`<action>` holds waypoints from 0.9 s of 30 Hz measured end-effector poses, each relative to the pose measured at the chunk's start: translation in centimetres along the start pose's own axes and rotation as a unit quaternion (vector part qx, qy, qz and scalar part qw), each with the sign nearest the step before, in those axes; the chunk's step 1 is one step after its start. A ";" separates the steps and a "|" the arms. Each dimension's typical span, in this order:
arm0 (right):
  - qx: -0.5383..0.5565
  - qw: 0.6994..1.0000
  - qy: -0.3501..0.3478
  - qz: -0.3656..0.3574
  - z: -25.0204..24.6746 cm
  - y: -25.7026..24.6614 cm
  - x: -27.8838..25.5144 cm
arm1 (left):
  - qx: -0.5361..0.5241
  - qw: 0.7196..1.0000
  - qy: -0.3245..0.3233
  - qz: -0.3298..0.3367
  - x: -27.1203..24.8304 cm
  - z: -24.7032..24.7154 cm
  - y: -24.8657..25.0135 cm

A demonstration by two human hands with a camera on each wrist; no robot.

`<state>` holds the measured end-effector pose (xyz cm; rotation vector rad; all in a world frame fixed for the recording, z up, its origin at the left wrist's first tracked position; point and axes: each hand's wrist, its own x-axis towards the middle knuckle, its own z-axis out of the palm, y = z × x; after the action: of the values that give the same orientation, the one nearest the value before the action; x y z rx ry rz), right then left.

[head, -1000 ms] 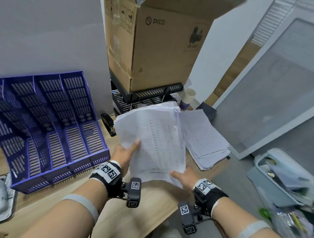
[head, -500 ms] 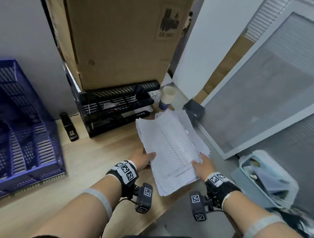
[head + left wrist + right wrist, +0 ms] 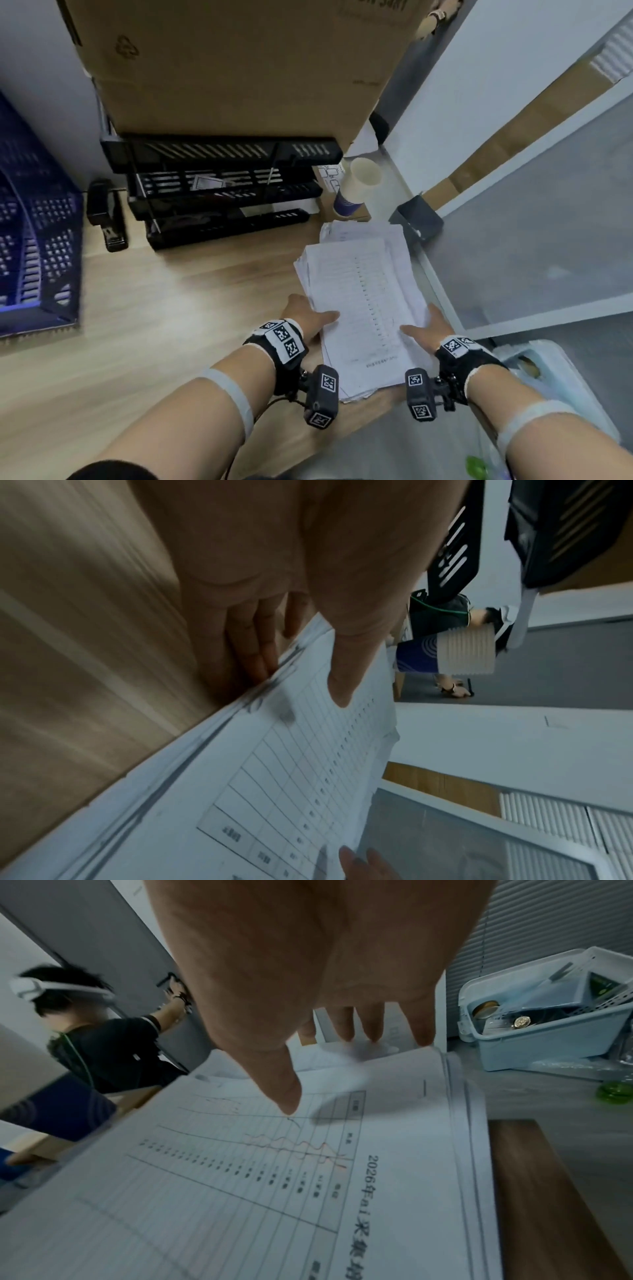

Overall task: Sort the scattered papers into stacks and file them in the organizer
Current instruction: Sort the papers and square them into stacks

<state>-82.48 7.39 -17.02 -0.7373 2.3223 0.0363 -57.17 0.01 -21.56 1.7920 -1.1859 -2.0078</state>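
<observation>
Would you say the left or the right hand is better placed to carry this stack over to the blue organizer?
Left, probably. The blue organizer stands at the far left, on the left hand's side. Both hands grip the paper stack, thumbs on top; the right hand would have to cross over.

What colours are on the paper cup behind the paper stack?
The paper cup has a cream ribbed upper part and a dark blue base with pale curved lines, clearest in the left wrist view.

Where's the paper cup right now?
In the head view the paper cup stands upright at the back right of the desk, just right of the black tray rack and behind the paper stack.
</observation>
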 end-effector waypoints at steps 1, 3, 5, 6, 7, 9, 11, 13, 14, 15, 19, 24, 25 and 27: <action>-0.011 1.000 -0.014 0.004 0.1 0.0 0.5 | -0.003 1.000 0.003 -0.001 0.4 0.2 -0.2; -0.040 0.999 -0.028 0.016 0.8 -0.1 1.0 | 0.008 1.000 0.000 0.001 0.8 0.5 -0.2; -0.087 0.996 -0.017 0.019 1.6 -0.1 0.9 | 0.043 0.999 -0.006 0.001 0.9 0.7 -0.1; -0.105 0.994 -0.014 0.010 2.1 -0.3 0.7 | 0.082 0.997 -0.006 -0.001 0.8 0.7 0.0; -0.112 0.994 -0.011 -0.005 2.6 -0.3 0.5 | 0.129 0.992 -0.001 0.005 1.0 0.9 -0.1; -0.096 0.995 -0.014 -0.035 3.6 -0.5 -0.6 | 0.176 0.983 0.027 0.041 0.9 1.2 -0.2; -0.085 0.995 -0.019 -0.057 5.0 -0.4 -1.8 | 0.127 0.990 0.022 0.059 0.6 1.1 -0.5; -0.095 0.993 -0.011 -0.069 6.5 -0.2 -2.9 | 0.079 0.995 0.011 0.062 0.1 0.1 -1.2; -0.104 0.992 -0.002 -0.074 7.1 -0.3 -3.5 | 0.070 0.995 0.014 0.063 -0.3 -0.8 -1.5; -0.118 0.990 0.001 -0.078 7.5 -0.5 -4.3 | 0.064 0.996 0.019 0.057 -0.8 -1.7 -2.1; -0.165 0.980 -0.002 -0.107 9.3 -2.4 -8.0 | 0.067 0.996 0.036 0.050 -3.2 -6.3 -4.5; -0.140 0.975 -0.044 -0.165 13.1 -5.3 -13.2 | 0.079 0.995 0.056 -0.001 -6.7 -14.1 -8.6; -0.129 0.975 -0.051 -0.176 14.0 -5.8 -14.3 | 0.075 0.995 0.064 -0.013 -7.4 -15.8 -9.4; -0.111 0.972 -0.065 -0.199 15.9 -6.9 -16.4 | 0.060 0.995 0.080 -0.026 -9.2 -18.9 -11.0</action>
<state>-59.38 13.28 -17.69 -1.2631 2.0291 0.1617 -33.97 4.98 -20.94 2.0174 -1.2460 -1.8145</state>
